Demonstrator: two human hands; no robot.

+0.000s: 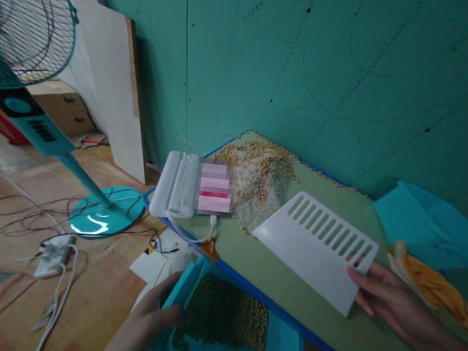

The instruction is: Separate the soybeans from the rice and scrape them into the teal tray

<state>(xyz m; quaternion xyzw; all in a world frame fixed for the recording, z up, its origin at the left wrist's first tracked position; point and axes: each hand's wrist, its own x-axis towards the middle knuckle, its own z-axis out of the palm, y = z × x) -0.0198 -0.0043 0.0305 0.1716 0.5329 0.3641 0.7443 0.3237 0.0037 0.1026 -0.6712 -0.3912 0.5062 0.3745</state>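
Observation:
My right hand [388, 303] grips the near right corner of a white slotted plastic scraper [315, 241], which rests tilted on the green table [326, 327]. Beyond the scraper lies a pile of yellow beans mixed with white grains [259, 178] near the table's far corner. My left hand [154, 316] holds the left edge of a teal container [220, 331] below the table's blue front edge; the container has beans in it.
A white device [178, 183] with a cable lies at the table's left corner. Teal bags [426, 225] and an orange bag [433, 285] lie at right. A teal standing fan [26, 33], cables and a power strip [54, 253] are on the floor at left.

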